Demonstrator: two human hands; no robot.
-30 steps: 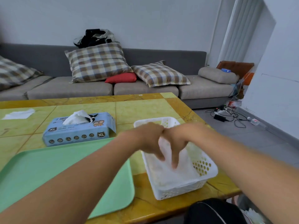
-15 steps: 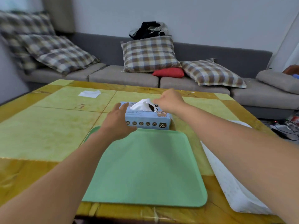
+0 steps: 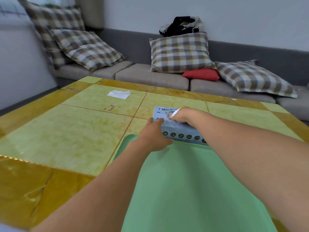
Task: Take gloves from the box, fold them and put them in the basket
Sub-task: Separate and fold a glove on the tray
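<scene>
Blue glove box point(image 3: 179, 131) on the yellow tiled bench point(image 3: 70, 131), just beyond the far edge of a green tray point(image 3: 192, 190); left hand point(image 3: 154, 136) gripping the box's left end, right hand point(image 3: 181, 115) on top with fingers curled, pinching a white glove point(image 3: 175, 112) at the opening. Chinese print across the lid, a row of round icons along the front face. White sheet point(image 3: 119, 94) farther back on the bench; beyond, a grey sofa point(image 3: 147, 76) with plaid cushions point(image 3: 180, 52), one red cushion point(image 3: 201, 74).

Pale blue box point(image 3: 179, 131), mint-green tray point(image 3: 192, 190), yellow-and-ochre tiled table point(image 3: 66, 131); brown-and-cream checked cushions point(image 3: 181, 52), one apparently red point(image 3: 201, 75).
</scene>
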